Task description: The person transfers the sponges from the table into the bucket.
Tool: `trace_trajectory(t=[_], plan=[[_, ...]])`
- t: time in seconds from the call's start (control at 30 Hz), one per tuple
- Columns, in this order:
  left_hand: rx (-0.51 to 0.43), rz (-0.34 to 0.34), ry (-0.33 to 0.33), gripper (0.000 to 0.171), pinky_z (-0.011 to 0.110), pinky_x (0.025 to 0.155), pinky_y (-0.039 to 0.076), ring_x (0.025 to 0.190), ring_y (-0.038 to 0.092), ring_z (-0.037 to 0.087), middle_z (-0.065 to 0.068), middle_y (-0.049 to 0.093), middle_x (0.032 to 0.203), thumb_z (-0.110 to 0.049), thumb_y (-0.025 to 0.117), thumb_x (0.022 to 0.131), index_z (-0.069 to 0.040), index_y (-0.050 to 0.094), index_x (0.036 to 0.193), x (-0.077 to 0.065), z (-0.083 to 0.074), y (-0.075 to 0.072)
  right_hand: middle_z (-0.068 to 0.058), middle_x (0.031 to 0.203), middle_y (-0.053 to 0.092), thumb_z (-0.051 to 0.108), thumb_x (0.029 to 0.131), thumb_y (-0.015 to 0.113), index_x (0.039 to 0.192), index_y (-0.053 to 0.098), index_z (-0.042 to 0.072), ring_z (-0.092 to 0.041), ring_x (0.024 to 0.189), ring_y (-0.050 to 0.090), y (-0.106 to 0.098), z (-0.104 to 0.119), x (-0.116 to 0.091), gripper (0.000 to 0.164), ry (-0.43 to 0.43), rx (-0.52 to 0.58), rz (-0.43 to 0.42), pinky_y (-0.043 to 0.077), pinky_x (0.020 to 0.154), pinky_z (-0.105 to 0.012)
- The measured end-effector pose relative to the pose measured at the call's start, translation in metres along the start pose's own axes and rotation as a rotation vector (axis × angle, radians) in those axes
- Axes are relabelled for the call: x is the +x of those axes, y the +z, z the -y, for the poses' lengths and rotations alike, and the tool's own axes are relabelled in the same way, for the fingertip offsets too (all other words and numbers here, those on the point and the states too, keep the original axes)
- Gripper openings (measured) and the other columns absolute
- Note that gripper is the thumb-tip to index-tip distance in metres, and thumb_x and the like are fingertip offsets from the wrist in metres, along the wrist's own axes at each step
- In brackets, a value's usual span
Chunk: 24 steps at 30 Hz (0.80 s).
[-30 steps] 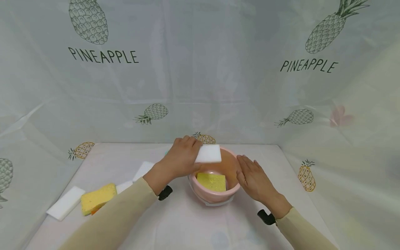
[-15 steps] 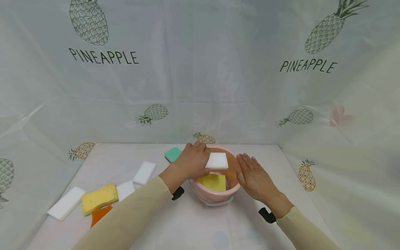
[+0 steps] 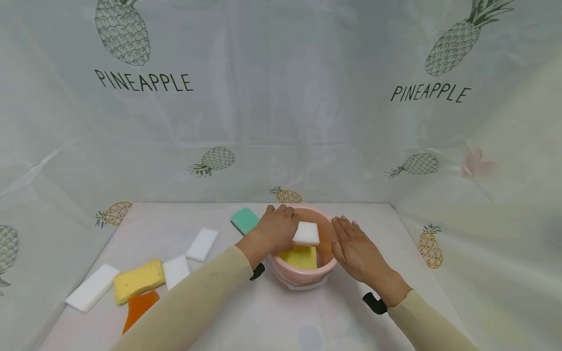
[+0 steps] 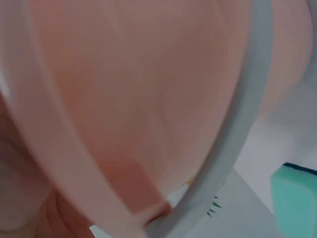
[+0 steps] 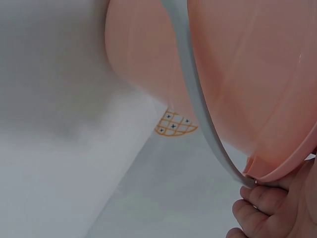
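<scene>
In the head view a pink bucket [image 3: 299,278] stands at mid-table, a yellow sponge [image 3: 303,258] inside it. My left hand [image 3: 276,229] reaches over the bucket's left rim and pinches a white sponge [image 3: 306,234] above the yellow one. Along the right side of the rim lies my right hand [image 3: 359,249], fingers straight and together. The right wrist view has its fingertips [image 5: 245,210] beside the joint of the grey bucket handle [image 5: 198,96]. The bucket wall [image 4: 148,74] fills most of the left wrist view and hides the white sponge there.
A green sponge [image 3: 244,219] lies behind my left wrist. Left of my arm are a white sponge [image 3: 202,244], a smaller white sponge [image 3: 175,271], a yellow sponge [image 3: 139,281], an orange piece [image 3: 140,307] and a long white sponge [image 3: 93,287]. A pineapple-print sheet [image 3: 281,107] hangs behind.
My left hand has moved right and lower over the bucket with the white sponge. The green sponge and orange piece have come out from behind my left arm. My right hand has stayed in place.
</scene>
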<state>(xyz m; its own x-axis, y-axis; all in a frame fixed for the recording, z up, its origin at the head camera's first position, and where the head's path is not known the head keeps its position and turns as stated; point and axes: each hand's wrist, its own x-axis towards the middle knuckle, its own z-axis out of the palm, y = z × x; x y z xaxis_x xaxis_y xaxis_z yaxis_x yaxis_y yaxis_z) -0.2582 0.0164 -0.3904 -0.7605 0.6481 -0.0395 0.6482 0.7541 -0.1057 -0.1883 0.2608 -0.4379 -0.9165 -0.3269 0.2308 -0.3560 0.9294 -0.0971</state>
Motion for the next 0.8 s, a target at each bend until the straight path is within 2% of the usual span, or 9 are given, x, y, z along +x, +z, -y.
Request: trace_trajectory(t=[0.2,0.43,0.57,0.67,0.8], plan=[[0.022,-0.002,0.000,0.067,0.051,0.109,0.043,0.126,0.054,0.024,0.005,0.061,0.138,-0.051,0.078,0.093,-0.010,0.060,0.143,0.001,0.000,0.003,-0.023,0.163,0.044,0.028,0.111,0.047,0.156,0.041,-0.008,-0.041,0.153,0.039,0.002,0.001,-0.001,0.058,-0.008,0.001,-0.027,0.028,0.126,-0.057],[0.058,-0.032,0.043,0.067,0.048,0.113,0.042,0.128,0.055,0.021,0.001,0.062,0.141,-0.052,0.079,0.092,-0.015,0.059,0.143,0.002,0.000,0.011,-0.023,0.163,0.044,0.028,0.111,0.044,0.157,0.041,-0.008,-0.041,0.153,0.039,0.001,0.001,0.000,0.058,0.001,0.008,-0.030,0.028,0.126,-0.057],[0.084,-0.056,0.053,0.056,0.047,0.111,0.043,0.125,0.058,0.021,0.000,0.064,0.137,-0.049,0.076,0.096,-0.018,0.061,0.141,0.001,0.001,0.013,-0.024,0.162,0.045,0.027,0.111,0.043,0.156,0.041,-0.009,-0.041,0.153,0.040,0.001,0.002,0.000,0.058,0.002,0.009,-0.038,0.029,0.126,-0.057],[0.076,-0.112,0.058,0.040,0.046,0.110,0.044,0.121,0.059,0.021,-0.001,0.067,0.132,-0.040,0.068,0.103,-0.019,0.065,0.136,0.000,0.003,0.014,-0.024,0.162,0.045,0.027,0.111,0.043,0.156,0.041,-0.009,-0.041,0.153,0.040,0.002,0.002,-0.001,0.058,0.007,0.010,-0.038,0.029,0.126,-0.057],[-0.012,-0.218,0.041,0.026,0.045,0.109,0.045,0.117,0.058,0.021,-0.002,0.068,0.125,-0.032,0.060,0.107,-0.021,0.070,0.128,-0.003,0.008,0.017,-0.024,0.163,0.044,0.028,0.111,0.042,0.157,0.041,-0.008,-0.041,0.153,0.039,0.002,0.002,-0.001,0.058,0.017,0.012,-0.029,0.028,0.126,-0.057]])
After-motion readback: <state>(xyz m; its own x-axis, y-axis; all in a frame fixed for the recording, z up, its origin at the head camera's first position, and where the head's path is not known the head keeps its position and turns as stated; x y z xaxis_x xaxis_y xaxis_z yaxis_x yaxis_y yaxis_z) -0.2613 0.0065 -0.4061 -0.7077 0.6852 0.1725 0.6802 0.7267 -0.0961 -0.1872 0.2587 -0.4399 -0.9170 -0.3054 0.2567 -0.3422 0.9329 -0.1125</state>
